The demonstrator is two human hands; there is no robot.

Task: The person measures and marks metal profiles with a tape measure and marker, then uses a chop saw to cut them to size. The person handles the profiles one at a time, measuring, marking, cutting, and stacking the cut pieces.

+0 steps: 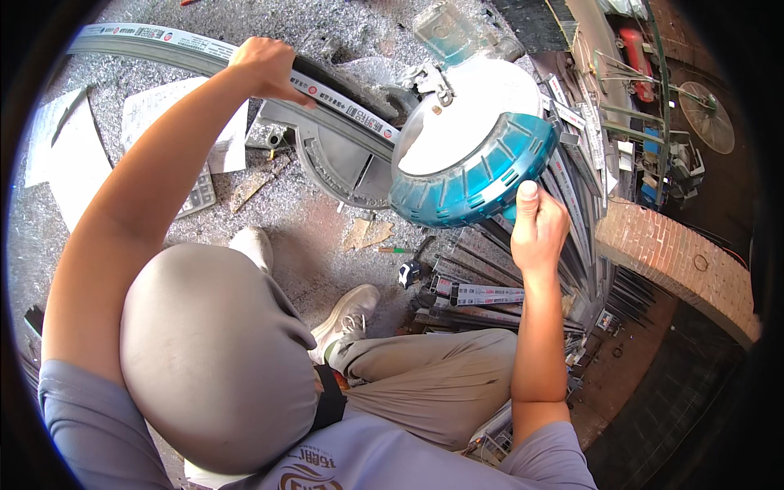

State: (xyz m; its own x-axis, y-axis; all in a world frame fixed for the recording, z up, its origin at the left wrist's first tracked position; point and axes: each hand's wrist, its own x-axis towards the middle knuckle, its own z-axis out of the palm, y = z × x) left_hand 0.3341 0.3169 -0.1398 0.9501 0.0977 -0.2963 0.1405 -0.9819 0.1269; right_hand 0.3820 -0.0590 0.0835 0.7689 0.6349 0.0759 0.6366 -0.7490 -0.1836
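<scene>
A teal miter saw (474,177) with a round blade guard stands in front of me at floor level. My right hand (540,229) is closed around its handle, thumb up. A long metal profile (343,116) with a printed film strip runs from the upper left across the saw's round base (334,177) and passes under the guard. My left hand (269,67) grips this profile to the left of the guard. The guard hides the profile's right end, and glare hides the blade.
Metal shavings cover the floor (294,245). Papers (184,116) and a calculator (199,196) lie left. A tape measure (409,274) lies near my shoe (355,309). Stacked profiles (490,294), a brick ledge (667,245) and a fan (707,116) are at right.
</scene>
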